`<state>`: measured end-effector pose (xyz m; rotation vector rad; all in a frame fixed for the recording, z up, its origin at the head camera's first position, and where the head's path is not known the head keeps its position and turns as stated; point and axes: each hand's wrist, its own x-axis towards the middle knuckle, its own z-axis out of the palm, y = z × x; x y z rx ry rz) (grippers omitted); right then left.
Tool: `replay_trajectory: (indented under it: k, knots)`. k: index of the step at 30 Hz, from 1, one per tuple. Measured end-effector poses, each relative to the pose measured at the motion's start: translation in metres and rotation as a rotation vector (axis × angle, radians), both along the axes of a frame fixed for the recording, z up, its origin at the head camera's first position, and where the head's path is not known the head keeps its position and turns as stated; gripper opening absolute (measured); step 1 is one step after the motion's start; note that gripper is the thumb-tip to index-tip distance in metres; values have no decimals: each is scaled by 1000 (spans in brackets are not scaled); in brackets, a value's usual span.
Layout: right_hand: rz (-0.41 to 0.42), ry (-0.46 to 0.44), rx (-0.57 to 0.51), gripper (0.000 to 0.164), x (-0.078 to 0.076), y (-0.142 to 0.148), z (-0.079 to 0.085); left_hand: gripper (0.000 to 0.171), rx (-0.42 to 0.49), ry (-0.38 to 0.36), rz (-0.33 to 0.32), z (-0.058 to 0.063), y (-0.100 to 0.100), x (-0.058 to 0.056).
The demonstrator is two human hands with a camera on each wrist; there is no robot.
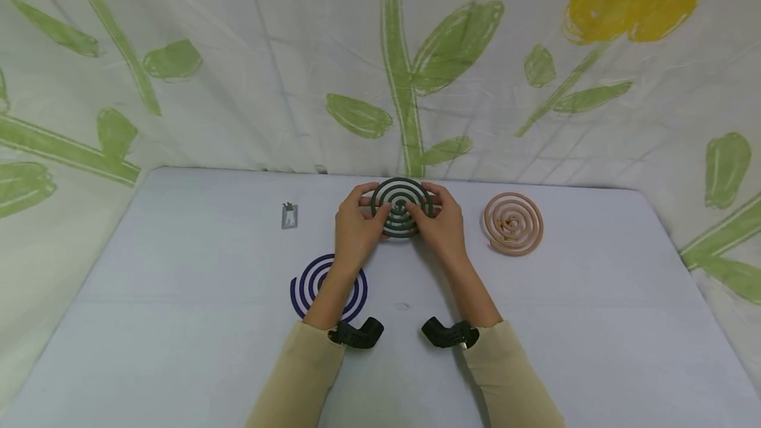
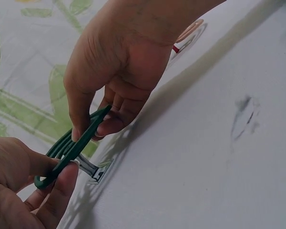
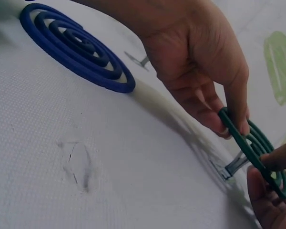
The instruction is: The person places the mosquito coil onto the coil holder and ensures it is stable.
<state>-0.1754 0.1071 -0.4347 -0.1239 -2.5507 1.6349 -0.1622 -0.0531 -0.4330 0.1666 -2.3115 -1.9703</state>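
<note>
A dark green mosquito coil [image 1: 401, 205] is held above the table's far middle. My left hand [image 1: 357, 224] pinches its left side, thumb on top and fingers around the rim. Opposite it, my right hand [image 1: 443, 222] grips the right side the same way, both thumbs close to the centre. Under the coil, a small metal coil stand [image 2: 88, 167] rises from the tabletop, partly hidden by coil and fingers. Both wrist views show the coil tilted, its middle by the stand's upper end; whether they are joined I cannot tell.
On the white table [image 1: 178, 349], a blue mosquito coil [image 3: 78, 45] lies partly beneath my left forearm. An orange-tan coil [image 1: 512, 224] is at the right, with something small under its centre. Another metal stand [image 1: 289, 216] is at the left. A flower-painted curtain [image 1: 285, 84] hangs behind.
</note>
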Motion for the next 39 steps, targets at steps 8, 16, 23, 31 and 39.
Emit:
replay_trajectory:
  k: [8, 16, 23, 31, 39]
  knots:
    - [-9, 10, -16, 51, 0, 0, -1, 45, -22, -2, -3, -2, 0, -2]
    - [-13, 10, -14, 50, 0, 0, 0, 47, -30, -18, -13, 0, 1, 0]
    - [-21, -2, -5, 50, -1, 1, 0, 47, -13, -23, -9, 0, 2, 0]
    - [-2, 3, -10, 50, 0, 3, 3, 47, -10, -3, -23, 1, 2, 1]
    - [15, -13, -42, 52, -1, 2, 2, 47, -1, -10, -24, 2, 0, 1]
